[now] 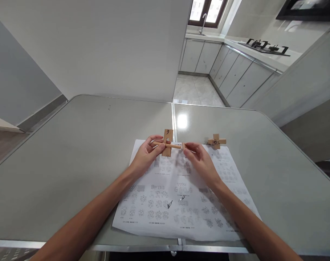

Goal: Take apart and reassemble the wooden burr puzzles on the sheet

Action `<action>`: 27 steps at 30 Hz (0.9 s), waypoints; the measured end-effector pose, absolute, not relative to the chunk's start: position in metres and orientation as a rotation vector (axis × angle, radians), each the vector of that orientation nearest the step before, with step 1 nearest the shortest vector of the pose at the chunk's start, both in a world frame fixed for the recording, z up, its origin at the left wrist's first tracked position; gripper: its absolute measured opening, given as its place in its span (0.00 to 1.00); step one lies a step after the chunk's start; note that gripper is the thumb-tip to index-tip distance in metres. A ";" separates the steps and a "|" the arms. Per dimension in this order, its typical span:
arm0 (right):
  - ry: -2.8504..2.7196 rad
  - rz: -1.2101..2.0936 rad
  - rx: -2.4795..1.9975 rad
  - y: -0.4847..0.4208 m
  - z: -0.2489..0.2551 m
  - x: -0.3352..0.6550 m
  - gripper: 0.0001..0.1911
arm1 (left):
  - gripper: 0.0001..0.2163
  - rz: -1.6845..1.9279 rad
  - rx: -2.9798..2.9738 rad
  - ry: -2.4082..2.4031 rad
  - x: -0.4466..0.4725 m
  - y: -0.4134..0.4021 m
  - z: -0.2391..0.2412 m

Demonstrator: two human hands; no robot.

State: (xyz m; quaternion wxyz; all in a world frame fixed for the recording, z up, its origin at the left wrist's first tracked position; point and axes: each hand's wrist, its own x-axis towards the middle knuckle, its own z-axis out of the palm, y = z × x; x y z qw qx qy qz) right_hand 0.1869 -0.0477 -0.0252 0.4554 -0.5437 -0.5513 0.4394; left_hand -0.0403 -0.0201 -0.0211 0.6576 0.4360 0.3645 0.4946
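My left hand (pixel 147 154) pinches the left end of a wooden puzzle cross (pixel 168 144), made of an upright notched block marked with a number and a thin horizontal bar through it. My right hand (pixel 199 159) has its fingers closed on the right end of that bar. Both hands hover over a printed instruction sheet (pixel 181 203) covered in small diagrams. A second, smaller assembled wooden cross piece (pixel 216 141) lies on the table just past the sheet's far right corner, untouched.
The grey folding table (pixel 72 152) has a metal seam down its middle and a metal rim at the front. A white wall panel stands behind it. A kitchen with cabinets, a sink tap and a hob lies at the back right.
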 end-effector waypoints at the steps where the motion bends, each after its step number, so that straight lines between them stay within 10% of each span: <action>1: -1.264 1.203 -1.280 -0.047 -0.023 0.187 0.26 | 0.20 1.121 1.028 0.839 -0.040 -0.021 -0.021; 27: -1.222 1.543 -0.961 -0.056 -0.022 0.181 0.38 | 0.22 1.026 1.540 0.917 -0.032 -0.034 -0.016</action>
